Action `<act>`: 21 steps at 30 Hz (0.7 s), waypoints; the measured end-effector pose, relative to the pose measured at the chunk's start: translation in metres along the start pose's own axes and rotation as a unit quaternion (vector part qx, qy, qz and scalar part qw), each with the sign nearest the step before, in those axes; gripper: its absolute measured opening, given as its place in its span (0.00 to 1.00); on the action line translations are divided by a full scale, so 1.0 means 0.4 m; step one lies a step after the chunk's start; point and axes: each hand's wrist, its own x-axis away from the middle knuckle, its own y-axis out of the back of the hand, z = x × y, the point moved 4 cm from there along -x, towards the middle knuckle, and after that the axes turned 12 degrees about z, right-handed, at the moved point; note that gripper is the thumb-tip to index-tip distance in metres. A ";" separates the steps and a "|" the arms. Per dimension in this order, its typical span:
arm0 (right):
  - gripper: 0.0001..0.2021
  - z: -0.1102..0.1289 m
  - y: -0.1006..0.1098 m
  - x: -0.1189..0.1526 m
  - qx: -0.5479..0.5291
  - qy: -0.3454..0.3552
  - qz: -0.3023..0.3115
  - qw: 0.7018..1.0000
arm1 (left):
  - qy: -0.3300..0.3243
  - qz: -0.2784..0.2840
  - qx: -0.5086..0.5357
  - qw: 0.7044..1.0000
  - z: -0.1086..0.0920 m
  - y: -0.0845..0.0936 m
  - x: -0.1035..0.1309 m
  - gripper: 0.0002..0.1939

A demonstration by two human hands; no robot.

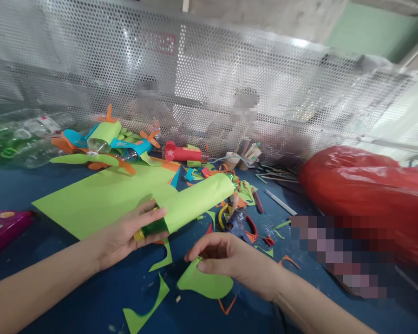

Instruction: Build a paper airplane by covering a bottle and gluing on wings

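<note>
My left hand point(135, 227) grips the near end of a green plastic bottle point(155, 228) with a yellow cap. Light green paper point(198, 199) is wrapped round most of the bottle, which tilts up and away to the right. My right hand point(223, 257) pinches a rounded cutout of light green paper point(207, 280) between thumb and fingers, just above the blue table. The cutout is apart from the bottle. Curved green paper scraps point(146, 308) lie below my left hand. Scissors with yellow and red handles point(252, 229) rest beyond my right hand, partly covered.
A large green sheet point(101, 199) lies at left, with bottle planes point(134, 147) behind it. Clear bottles point(21, 134) are piled far left. A purple glue gun point(7, 232) is at the left edge. A red plastic bag point(365, 199) bulges at right. Perforated metal point(209, 83) stands behind.
</note>
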 end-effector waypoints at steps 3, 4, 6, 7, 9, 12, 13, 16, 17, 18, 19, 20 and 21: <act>0.09 0.001 -0.002 0.001 0.037 0.003 -0.004 0.999 | 0.007 -0.003 -0.009 1.000 -0.003 -0.003 0.002 0.16; 0.09 -0.001 -0.001 0.001 0.053 -0.002 -0.006 0.999 | 0.007 -0.004 -0.011 1.000 -0.003 -0.003 0.003 0.16; 0.11 -0.007 0.004 0.000 0.089 -0.016 -0.025 0.996 | 0.009 -0.008 -0.009 1.000 -0.003 -0.002 0.002 0.17; 0.12 -0.011 0.006 0.000 0.103 -0.023 -0.039 0.994 | 0.010 -0.011 -0.007 1.000 -0.003 -0.002 0.001 0.18; 0.16 -0.019 0.007 -0.001 0.119 -0.036 -0.056 0.991 | 0.009 -0.017 -0.004 1.000 -0.003 0.000 0.000 0.19; 0.18 -0.027 -0.005 -0.004 0.134 -0.050 -0.072 0.987 | 0.008 -0.012 -0.007 1.000 -0.007 -0.006 0.002 0.16; 0.18 -0.027 -0.009 -0.005 0.146 -0.054 -0.086 0.984 | 0.009 -0.006 -0.009 1.000 -0.009 -0.010 0.004 0.15; 0.15 -0.023 -0.021 -0.006 0.167 -0.044 -0.132 0.976 | 0.005 0.004 -0.014 1.000 -0.014 -0.018 0.008 0.13; 0.15 -0.021 -0.025 -0.007 0.160 -0.033 -0.138 0.977 | 0.004 0.003 -0.014 1.000 -0.015 -0.019 0.010 0.13; 0.16 -0.020 -0.028 -0.008 0.146 -0.022 -0.140 0.979 | 0.003 0.001 -0.013 1.000 -0.015 -0.019 0.010 0.13; 0.16 -0.019 -0.030 -0.009 0.125 -0.012 -0.138 0.982 | 0.004 -0.002 -0.012 1.000 -0.014 -0.018 0.011 0.14; 0.15 -0.019 -0.031 -0.009 0.097 -0.010 -0.133 0.986 | 0.005 -0.004 -0.010 1.000 -0.014 -0.017 0.011 0.14; 0.15 -0.021 -0.031 -0.009 0.065 -0.016 -0.124 0.990 | 0.006 -0.005 -0.009 1.000 -0.013 -0.015 0.010 0.14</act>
